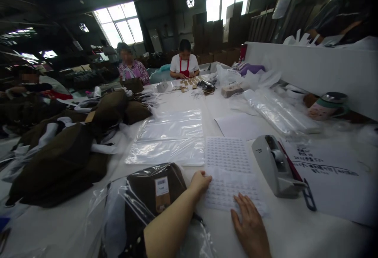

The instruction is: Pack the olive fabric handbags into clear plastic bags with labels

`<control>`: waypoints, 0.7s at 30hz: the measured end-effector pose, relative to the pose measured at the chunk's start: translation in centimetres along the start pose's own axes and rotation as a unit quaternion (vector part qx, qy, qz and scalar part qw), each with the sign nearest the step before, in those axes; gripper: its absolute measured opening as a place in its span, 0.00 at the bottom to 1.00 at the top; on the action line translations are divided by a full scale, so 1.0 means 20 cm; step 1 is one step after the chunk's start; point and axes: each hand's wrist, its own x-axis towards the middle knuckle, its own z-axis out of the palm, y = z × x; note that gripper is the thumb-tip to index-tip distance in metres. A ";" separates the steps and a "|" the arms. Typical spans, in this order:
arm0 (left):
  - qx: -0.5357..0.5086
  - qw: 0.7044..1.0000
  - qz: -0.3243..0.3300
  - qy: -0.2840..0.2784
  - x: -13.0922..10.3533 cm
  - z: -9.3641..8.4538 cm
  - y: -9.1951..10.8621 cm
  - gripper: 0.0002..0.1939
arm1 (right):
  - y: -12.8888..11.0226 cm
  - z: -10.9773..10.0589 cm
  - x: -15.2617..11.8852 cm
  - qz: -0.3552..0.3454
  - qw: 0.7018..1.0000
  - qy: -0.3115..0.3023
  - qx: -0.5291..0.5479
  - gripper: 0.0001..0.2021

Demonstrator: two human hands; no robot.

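Note:
A sheet of small printed labels (228,155) lies on the white table. My left hand (201,182) is at its left edge, fingers curled and pressed together; what they hold, if anything, is too small to make out. My right hand (248,220) rests on the sheet's lower right part, fingers spread. Under my left forearm lies a dark bag in clear plastic (138,187), with a tag (162,191) bearing a barcode sticker. Flat clear plastic bags (174,138) are stacked just beyond it.
A grey tape dispenser (271,163), a dark cutter (309,195) and a handwritten sheet (333,179) lie at the right. Behind them are rolled plastic bags (280,110) and a cup (327,106). Dark bags (62,163) pile up at the left. Several people sit beyond.

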 end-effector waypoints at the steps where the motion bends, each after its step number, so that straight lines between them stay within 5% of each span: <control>1: 0.010 1.000 -0.006 0.014 0.01 0.01 -0.01 0.16 | 0.00 0.00 0.00 -0.002 1.000 -0.001 -0.004 0.20; 7: 0.070 0.993 -0.016 0.088 0.07 0.02 -0.04 0.30 | 0.01 -0.01 0.01 -0.003 1.000 -0.020 -0.008 0.17; 14: 0.000 0.997 -0.034 0.065 0.08 0.10 -0.04 0.26 | 0.00 -0.02 0.01 -0.001 1.000 -0.027 0.000 0.17; 21: -0.159 0.987 -0.006 0.027 0.02 0.04 -0.01 0.26 | -0.04 -0.07 0.07 0.026 0.998 0.014 0.064 0.16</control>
